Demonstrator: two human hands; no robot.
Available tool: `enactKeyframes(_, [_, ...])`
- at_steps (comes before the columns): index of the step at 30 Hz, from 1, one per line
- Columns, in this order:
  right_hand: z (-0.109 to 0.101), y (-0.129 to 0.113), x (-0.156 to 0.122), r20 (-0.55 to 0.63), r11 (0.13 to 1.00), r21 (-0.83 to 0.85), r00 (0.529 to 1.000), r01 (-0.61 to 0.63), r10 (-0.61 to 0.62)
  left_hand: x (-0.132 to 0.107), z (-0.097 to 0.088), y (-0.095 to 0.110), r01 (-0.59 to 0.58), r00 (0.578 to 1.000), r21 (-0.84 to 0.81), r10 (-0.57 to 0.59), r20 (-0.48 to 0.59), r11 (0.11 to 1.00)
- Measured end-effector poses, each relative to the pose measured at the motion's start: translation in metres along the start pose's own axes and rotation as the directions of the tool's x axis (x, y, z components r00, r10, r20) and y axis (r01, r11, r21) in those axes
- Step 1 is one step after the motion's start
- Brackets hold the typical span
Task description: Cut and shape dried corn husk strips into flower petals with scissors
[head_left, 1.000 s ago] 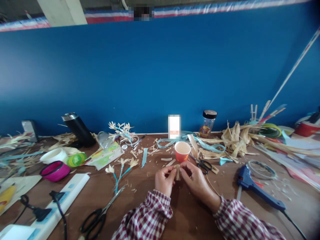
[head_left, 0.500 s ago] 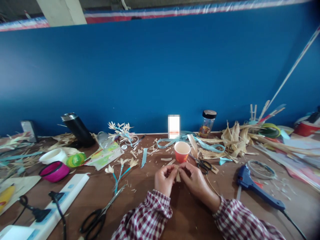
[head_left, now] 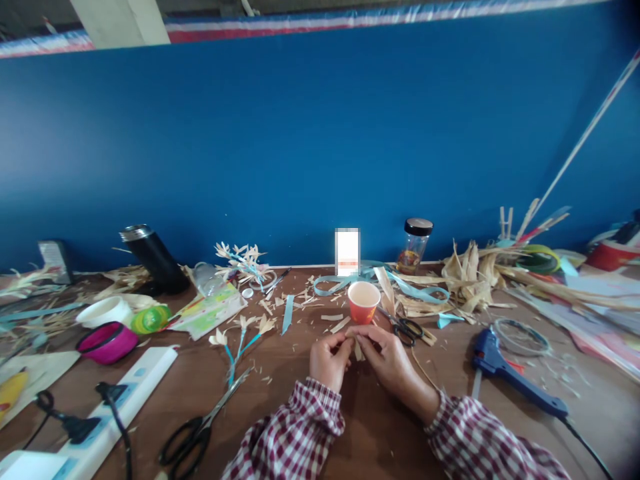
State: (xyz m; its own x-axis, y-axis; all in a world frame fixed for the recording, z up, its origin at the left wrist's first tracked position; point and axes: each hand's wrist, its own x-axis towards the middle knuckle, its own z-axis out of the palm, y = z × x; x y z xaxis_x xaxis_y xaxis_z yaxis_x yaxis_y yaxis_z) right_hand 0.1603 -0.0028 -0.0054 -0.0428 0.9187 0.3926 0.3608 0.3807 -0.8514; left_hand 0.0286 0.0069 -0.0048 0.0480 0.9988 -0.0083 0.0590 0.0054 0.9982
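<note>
My left hand (head_left: 330, 360) and my right hand (head_left: 393, 367) meet just in front of a red paper cup (head_left: 364, 308). Both are closed, fingertips pinching a small pale strip of corn husk (head_left: 358, 351) whose lower end hangs between them. The fingers cover its upper part. Behind my right hand lies a small pair of black-handled scissors (head_left: 407, 329). Left of my left hand, husk flowers on blue stems (head_left: 235, 353) lie on the table, with larger black-handled scissors (head_left: 193, 440) nearer to me.
At right lies a blue glue gun (head_left: 520, 380) with its cord trailing off. A white power strip (head_left: 135, 393) with plugs runs along the left. A black flask (head_left: 157, 260), a lidded jar (head_left: 416, 247) and dried husks (head_left: 470, 280) line the blue partition (head_left: 320, 147).
The fingertips have shifted slightly around the husk strip, and its hanging end looks spread wider. Another pale scrap now shows beside the cup's base. My arms stay in nearly the same place.
</note>
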Motion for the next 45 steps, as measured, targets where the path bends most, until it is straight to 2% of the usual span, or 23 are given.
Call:
enactKeyframes(2, [0.0, 0.0, 0.0, -0.009, 1.0, -0.005, 1.0, -0.016, 0.016, 0.0, 0.0, -0.001, 0.001, 1.0, -0.019, -0.001, -0.024, 1.0])
enactKeyframes(8, [0.0, -0.005, -0.001, 0.066, 0.994, -0.099, 0.997, -0.039, 0.046, 0.0, 0.002, 0.0, 0.016, 0.995, -0.084, -0.024, -0.099, 0.996])
enactKeyframes(20, [-0.001, -0.002, 0.0, 0.077, 0.992, -0.114, 0.995, -0.055, 0.064, 0.0, 0.002, 0.002, 0.047, 0.995, -0.133, -0.058, -0.08, 0.99])
enactKeyframes(26, [0.0, -0.004, -0.001, 0.116, 0.994, -0.085, 0.99, -0.068, 0.077, 0.005, 0.0, -0.005, 0.05, 0.982, -0.158, -0.078, -0.171, 0.986])
enactKeyframes(31, [0.0, 0.001, -0.002, 0.105, 0.993, -0.033, 0.988, -0.112, 0.115, 0.007, 0.0, -0.009, 0.106, 0.986, -0.214, -0.131, -0.106, 0.971])
enactKeyframes(35, [0.0, 0.004, -0.002, 0.11, 0.99, -0.002, 0.984, -0.139, 0.138, 0.007, 0.0, -0.011, 0.101, 0.992, -0.226, -0.115, -0.048, 0.969])
enactKeyframes(45, [-0.002, -0.003, 0.0, 0.092, 0.99, -0.001, 0.986, -0.142, 0.141, 0.01, 0.0, -0.017, 0.16, 0.983, -0.301, -0.181, -0.042, 0.94])
